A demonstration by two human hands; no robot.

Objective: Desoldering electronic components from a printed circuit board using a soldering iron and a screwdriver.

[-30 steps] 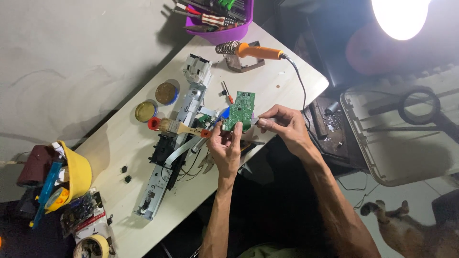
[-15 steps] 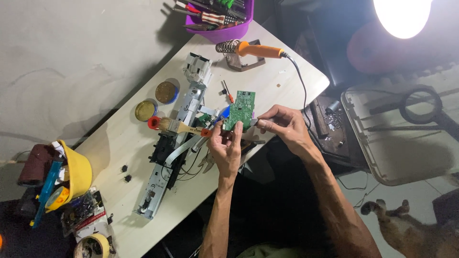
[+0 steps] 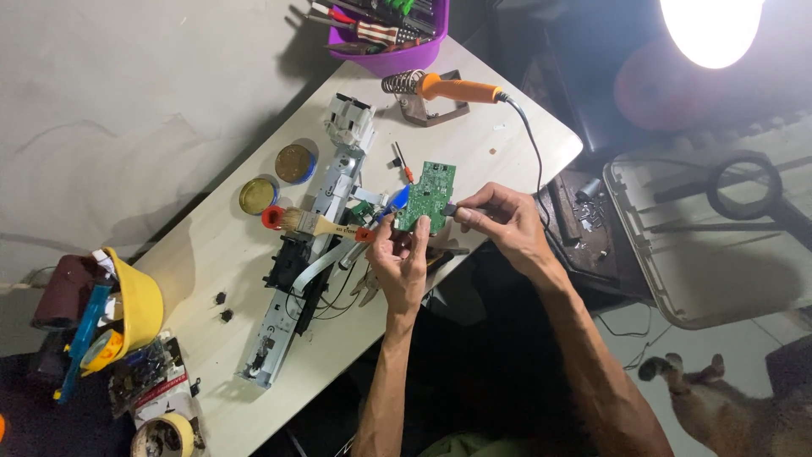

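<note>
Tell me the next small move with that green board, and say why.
Probably tilt the green circuit board toward the lamp: both the left hand and right hand pinch its edges above the table, and the soldering iron rests in its stand.

Over a white table (image 3: 474,127), the left hand (image 3: 404,258) and right hand (image 3: 499,222) are pinching a green circuit board (image 3: 427,196) between them, holding it upright above a long dismantled mechanism (image 3: 309,254), a paintbrush (image 3: 317,223) and two round tins (image 3: 276,179), with an orange soldering iron (image 3: 448,87) resting beyond.
</note>
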